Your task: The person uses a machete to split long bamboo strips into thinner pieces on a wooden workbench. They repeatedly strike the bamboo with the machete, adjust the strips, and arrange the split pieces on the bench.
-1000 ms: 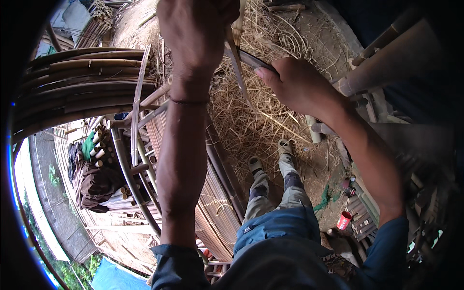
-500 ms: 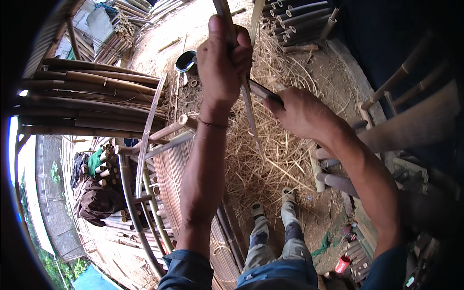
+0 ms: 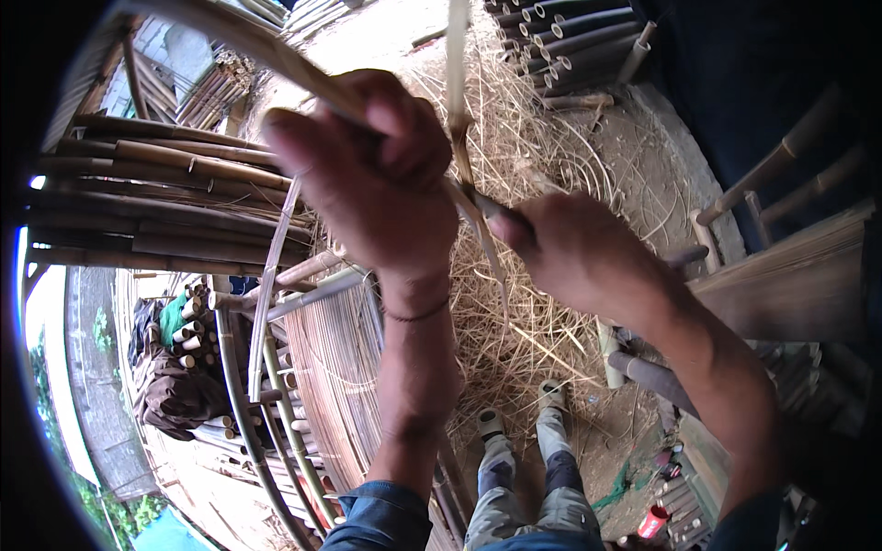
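My left hand (image 3: 367, 165) is closed round a bamboo strip (image 3: 276, 60), which slants from the upper left into the fist. Right of that fist rises another, paler strip (image 3: 457, 73), with a node low on it. A thin split tail (image 3: 498, 266) hangs below, between my hands. In my right hand (image 3: 588, 243), the fingers are wrapped round a knife (image 3: 494, 208); its dark blade touches the strips just below the node. Much of the blade and the knife's handle are hidden by the strips and my fingers.
Bamboo shavings (image 3: 542, 335) cover the ground before my feet. Stacked poles (image 3: 184, 197) lie at left, above a bamboo frame with a slatted panel (image 3: 331, 367). More cut poles (image 3: 570, 41) are piled at the far right. A red cup (image 3: 653, 522) stands at lower right.
My left hand has come closer and turned, swinging its strip over to the left. The pale strip stands apart from it now. My right hand with the knife has shifted slightly right and down.
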Demonstrator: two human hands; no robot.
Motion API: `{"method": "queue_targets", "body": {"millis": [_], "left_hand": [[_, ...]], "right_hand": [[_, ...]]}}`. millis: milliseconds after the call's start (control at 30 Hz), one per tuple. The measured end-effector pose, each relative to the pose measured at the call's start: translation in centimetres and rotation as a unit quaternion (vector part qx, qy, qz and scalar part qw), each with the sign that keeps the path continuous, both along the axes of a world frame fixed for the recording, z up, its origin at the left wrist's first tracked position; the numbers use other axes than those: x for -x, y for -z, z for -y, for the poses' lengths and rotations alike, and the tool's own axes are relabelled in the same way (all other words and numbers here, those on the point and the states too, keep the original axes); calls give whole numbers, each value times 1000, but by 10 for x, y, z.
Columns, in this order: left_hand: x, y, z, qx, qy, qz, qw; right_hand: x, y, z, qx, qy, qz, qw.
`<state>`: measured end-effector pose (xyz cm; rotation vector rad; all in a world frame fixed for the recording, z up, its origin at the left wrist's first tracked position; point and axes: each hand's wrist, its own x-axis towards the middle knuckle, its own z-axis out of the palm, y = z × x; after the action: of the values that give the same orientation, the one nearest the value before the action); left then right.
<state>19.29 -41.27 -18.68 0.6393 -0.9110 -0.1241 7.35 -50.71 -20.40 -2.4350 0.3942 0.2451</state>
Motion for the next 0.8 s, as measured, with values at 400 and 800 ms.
{"method": "queue_targets", "body": {"millis": [400,800], "left_hand": [[8,60,-110,-187,77,-27,979],[87,166,-118,-112,-143,-77,980]], "right_hand": [[59,241,-84,-145,16,-86,986],[75,230,-135,-133,55,185,972]]}}
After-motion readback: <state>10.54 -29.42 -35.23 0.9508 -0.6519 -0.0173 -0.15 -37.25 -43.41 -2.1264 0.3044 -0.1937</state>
